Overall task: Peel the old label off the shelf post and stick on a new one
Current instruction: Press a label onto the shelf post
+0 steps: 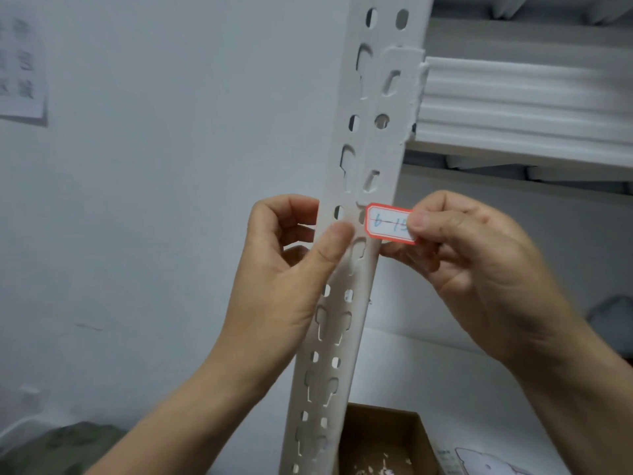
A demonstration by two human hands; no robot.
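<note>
At the centre of the frame, the right hand (479, 255) is pinching a red-edged label (387, 222) between thumb and forefinger, with the label's left end lying against the right edge of the shelf post (342, 330). Just left of it, the left hand (284, 269) is gripping the shelf post, fingers curling behind and thumb pressing its front. I cannot tell for sure whether this label is coming off or going on — likely the old one peeling. If so, the next move is calling for a slow, steady pull so the paper is not tearing.
</note>
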